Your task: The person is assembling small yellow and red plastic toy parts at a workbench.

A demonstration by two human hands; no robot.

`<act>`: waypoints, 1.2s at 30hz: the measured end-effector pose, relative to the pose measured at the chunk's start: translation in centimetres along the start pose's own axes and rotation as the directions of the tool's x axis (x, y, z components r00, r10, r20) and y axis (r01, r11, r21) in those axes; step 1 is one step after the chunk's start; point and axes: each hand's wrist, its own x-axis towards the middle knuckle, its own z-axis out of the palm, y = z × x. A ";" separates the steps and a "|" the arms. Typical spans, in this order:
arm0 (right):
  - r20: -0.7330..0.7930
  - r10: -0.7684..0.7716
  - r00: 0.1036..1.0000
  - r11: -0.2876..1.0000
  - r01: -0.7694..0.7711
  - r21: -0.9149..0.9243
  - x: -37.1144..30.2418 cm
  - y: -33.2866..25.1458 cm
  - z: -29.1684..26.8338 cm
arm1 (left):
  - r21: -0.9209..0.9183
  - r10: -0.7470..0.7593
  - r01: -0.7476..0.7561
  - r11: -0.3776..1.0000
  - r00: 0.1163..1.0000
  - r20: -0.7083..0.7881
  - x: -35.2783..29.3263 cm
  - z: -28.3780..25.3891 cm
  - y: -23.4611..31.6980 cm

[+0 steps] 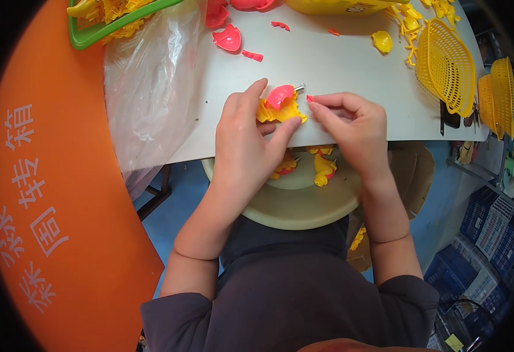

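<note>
My left hand [248, 126] is closed around a yellow plastic toy part [288, 111] above the front of the white table. A rounded pink shell piece [280, 97] sits on that part, and a metal screw or pin [300, 88] sticks out at its upper right. Just to the right, my right hand [351, 120] pinches a small pink plastic piece [310, 98] between thumb and fingertips. A narrow gap separates the pink piece from the yellow part. My left fingers partly hide the yellow part.
A cream basin [304, 214] on my lap holds several yellow-and-pink toy pieces [324, 167]. Loose pink pieces [227, 39] lie farther back on the table [210, 94]. Clear plastic [151, 88] covers its left side; a yellow mesh basket [445, 67] stands right. An orange crate [75, 205] flanks me.
</note>
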 end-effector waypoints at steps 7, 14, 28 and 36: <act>-0.172 -0.389 0.905 0.911 0.350 -0.219 -0.8 1.7 2.6 | 0.085 0.108 -0.109 0.990 0.994 0.012 -1.6 -0.7 -1.2; -0.162 -0.538 0.827 0.820 0.469 -0.329 1.1 3.7 2.6 | 0.128 0.226 -0.212 0.969 0.969 -0.101 -2.4 0.8 -2.0; 0.423 -0.517 0.744 0.753 0.630 -0.187 4.4 1.9 -2.2 | 0.033 0.240 -0.238 0.971 0.965 -0.103 -1.6 0.2 -3.2; 0.296 -0.406 0.865 0.850 0.476 -0.225 3.4 2.2 -1.4 | 0.005 0.187 -0.187 0.982 0.979 -0.079 -1.2 0.3 -2.9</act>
